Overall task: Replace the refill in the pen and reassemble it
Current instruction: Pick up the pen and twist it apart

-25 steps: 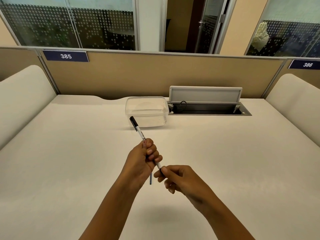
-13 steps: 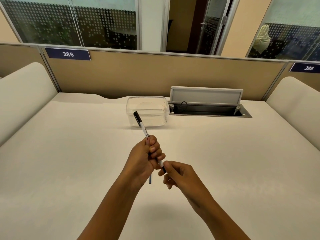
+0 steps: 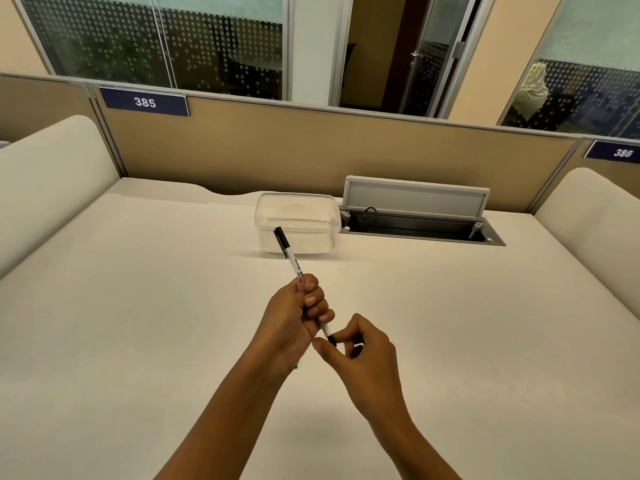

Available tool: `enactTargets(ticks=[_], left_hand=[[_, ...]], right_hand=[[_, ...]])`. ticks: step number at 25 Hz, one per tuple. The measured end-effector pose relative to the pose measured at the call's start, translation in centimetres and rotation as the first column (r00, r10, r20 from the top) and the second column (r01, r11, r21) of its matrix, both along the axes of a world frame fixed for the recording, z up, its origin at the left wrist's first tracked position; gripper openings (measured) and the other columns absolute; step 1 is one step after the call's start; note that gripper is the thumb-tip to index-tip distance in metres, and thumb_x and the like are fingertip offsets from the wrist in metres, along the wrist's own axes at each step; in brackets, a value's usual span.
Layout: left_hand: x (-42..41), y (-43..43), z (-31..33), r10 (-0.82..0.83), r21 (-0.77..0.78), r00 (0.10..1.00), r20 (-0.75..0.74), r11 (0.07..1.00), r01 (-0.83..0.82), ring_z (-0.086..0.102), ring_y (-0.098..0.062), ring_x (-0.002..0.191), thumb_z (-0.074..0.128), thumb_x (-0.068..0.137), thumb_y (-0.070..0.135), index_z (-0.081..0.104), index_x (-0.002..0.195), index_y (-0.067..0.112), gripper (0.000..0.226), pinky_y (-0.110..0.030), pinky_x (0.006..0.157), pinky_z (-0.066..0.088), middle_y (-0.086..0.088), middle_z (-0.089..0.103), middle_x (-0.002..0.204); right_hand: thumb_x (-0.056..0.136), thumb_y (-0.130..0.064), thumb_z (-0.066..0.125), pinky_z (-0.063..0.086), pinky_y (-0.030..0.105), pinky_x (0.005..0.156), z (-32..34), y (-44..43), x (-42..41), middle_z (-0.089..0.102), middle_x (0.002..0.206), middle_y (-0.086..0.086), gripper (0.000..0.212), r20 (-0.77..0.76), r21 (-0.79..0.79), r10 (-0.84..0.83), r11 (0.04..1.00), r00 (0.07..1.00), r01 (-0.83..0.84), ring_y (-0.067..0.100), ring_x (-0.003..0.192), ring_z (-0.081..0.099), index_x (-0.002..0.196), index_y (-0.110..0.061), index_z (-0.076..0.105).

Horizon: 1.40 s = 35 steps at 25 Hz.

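Note:
A white pen (image 3: 290, 255) with a black cap end points up and away from me, tilted to the left. My left hand (image 3: 296, 318) is wrapped around the pen's barrel in a fist. My right hand (image 3: 360, 355) pinches the pen's black front tip between thumb and fingers, just below the left fist. A thin dark refill (image 3: 296, 366) lies on the desk, almost fully hidden under my left wrist.
A clear plastic box (image 3: 298, 221) stands on the white desk (image 3: 138, 306) beyond the pen. To its right an open cable hatch (image 3: 419, 223) is set in the desk. Tan partitions and padded side panels enclose the desk.
The pen has tipped slightly more upright and both hands stay together. My right fingers have shifted their pinch on the black tip.

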<state>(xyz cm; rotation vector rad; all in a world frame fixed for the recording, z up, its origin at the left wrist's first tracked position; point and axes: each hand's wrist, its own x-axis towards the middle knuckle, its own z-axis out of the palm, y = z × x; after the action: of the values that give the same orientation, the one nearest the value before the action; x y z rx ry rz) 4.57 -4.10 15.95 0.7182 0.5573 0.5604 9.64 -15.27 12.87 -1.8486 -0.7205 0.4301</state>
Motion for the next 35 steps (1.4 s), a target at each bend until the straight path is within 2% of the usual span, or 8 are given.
enactTargets(ticks=[4, 6, 10, 14, 20, 25, 30, 35], left_hand=[[-0.1, 0.6, 0.1, 0.012, -0.004, 1.0, 0.017, 1.0, -0.012, 0.025, -0.007, 0.038, 0.018, 0.094, -0.001, 0.035, 0.063, 0.013, 0.039, -0.021, 0.047, 0.027, 0.006, 0.032, 0.042], [-0.1, 0.8, -0.1, 0.006, -0.024, 1.0, 0.013, 1.0, -0.006, 0.025, -0.007, 0.037, 0.017, 0.094, 0.0, 0.035, 0.062, 0.014, 0.039, -0.02, 0.044, 0.028, 0.006, 0.032, 0.041], [-0.4, 0.7, -0.4, -0.002, -0.024, 1.0, 0.004, 1.0, 0.002, 0.025, -0.007, 0.037, 0.017, 0.093, -0.003, 0.036, 0.062, 0.013, 0.039, -0.02, 0.043, 0.029, 0.005, 0.033, 0.042], [-0.2, 0.8, -0.7, 0.015, -0.062, 1.0, 0.007, 0.998, -0.015, 0.025, -0.007, 0.036, 0.017, 0.091, -0.004, 0.037, 0.06, 0.013, 0.04, -0.02, 0.042, 0.029, 0.005, 0.033, 0.041], [0.3, 0.3, -1.5, 0.038, -0.071, 0.999, 0.002, 0.997, -0.038, 0.025, -0.008, 0.038, 0.017, 0.09, -0.006, 0.037, 0.061, 0.013, 0.04, -0.022, 0.046, 0.028, 0.005, 0.033, 0.042], [-0.4, 1.8, -1.2, 0.03, -0.111, 0.999, 0.032, 0.993, -0.026, 0.025, -0.008, 0.037, 0.016, 0.085, -0.009, 0.036, 0.061, 0.014, 0.039, -0.02, 0.042, 0.03, 0.005, 0.032, 0.042], [-0.7, 1.7, -1.2, 0.001, -0.093, 1.0, 0.007, 0.996, 0.0, 0.026, -0.008, 0.036, 0.013, 0.08, -0.012, 0.035, 0.062, 0.014, 0.038, -0.02, 0.042, 0.029, 0.005, 0.032, 0.042], [-0.2, 1.2, -1.3, 0.005, -0.073, 0.999, -0.035, 0.997, -0.008, 0.025, -0.008, 0.036, 0.015, 0.085, -0.009, 0.037, 0.06, 0.013, 0.039, -0.02, 0.041, 0.029, 0.004, 0.032, 0.041]], right_hand=[[0.078, -0.046, 0.065, 0.045, 0.014, 0.065, 0.4, 0.2, 0.7, 0.067, 0.089, -0.014, 0.022, -0.151, -0.05, 0.157, 0.985, 0.976, -0.167, 0.007, 0.079, 0.058, 0.092, -0.028, 0.064], [0.086, -0.045, 0.053, 0.044, 0.017, 0.066, 0.6, 0.3, 0.8, 0.071, 0.084, -0.014, 0.025, -0.176, -0.045, 0.208, 0.975, 0.962, -0.219, 0.003, 0.075, 0.059, 0.09, -0.028, 0.07], [0.085, -0.04, 0.059, 0.043, 0.017, 0.065, 1.0, 0.1, 1.0, 0.07, 0.068, -0.009, 0.024, -0.23, -0.051, 0.226, 0.968, 0.947, -0.244, -0.004, 0.061, 0.058, 0.08, -0.024, 0.076], [0.077, -0.04, 0.071, 0.053, 0.022, 0.071, 1.1, 0.2, 1.4, 0.073, 0.071, -0.004, 0.019, -0.111, -0.105, 0.17, 0.978, 0.979, -0.182, 0.007, 0.07, 0.066, 0.077, -0.023, 0.076], [0.067, -0.027, 0.082, 0.04, 0.01, 0.05, 0.9, 0.5, 0.5, 0.055, 0.057, -0.004, 0.029, 0.105, -0.126, 0.021, 0.992, 0.994, -0.008, 0.008, 0.051, 0.045, 0.06, -0.022, 0.054], [0.08, -0.039, 0.068, 0.05, 0.023, 0.064, 0.9, 0.7, 0.9, 0.064, 0.083, -0.01, 0.02, -0.157, -0.119, 0.161, 0.976, 0.974, -0.18, 0.012, 0.075, 0.061, 0.091, -0.023, 0.065], [0.087, -0.025, 0.063, 0.052, 0.019, 0.059, 0.9, 0.4, 1.4, 0.069, 0.07, -0.004, 0.018, -0.372, 0.012, 0.315, 0.942, 0.873, -0.334, 0.008, 0.063, 0.061, 0.089, -0.012, 0.075], [0.07, -0.023, 0.08, 0.046, 0.011, 0.051, 0.8, 0.7, 1.1, 0.066, 0.058, -0.006, 0.011, -0.165, -0.104, 0.121, 0.985, 0.979, -0.139, 0.003, 0.051, 0.058, 0.067, -0.016, 0.072]])
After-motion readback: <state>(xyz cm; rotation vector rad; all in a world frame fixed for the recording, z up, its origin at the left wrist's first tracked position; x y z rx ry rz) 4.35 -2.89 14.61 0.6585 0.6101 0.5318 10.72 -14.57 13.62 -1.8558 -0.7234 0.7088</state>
